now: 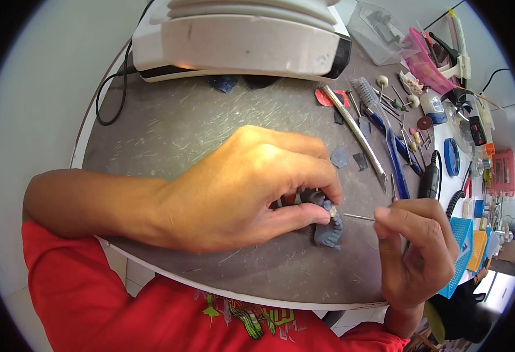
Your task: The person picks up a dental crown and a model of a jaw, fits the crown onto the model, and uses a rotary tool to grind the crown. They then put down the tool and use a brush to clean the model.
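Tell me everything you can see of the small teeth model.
The teeth model is dark blue-grey and matt, perhaps plaster or resin, with a curved row of teeth along one side of a flat-looking base. One tooth near the fingertips is pale, cream-white. The model is held low over or against the scratched grey tabletop; which, I cannot tell. The left hand pinches it between thumb and fingers, hiding part of it. The thin metal tool points at it, apparently without touching.
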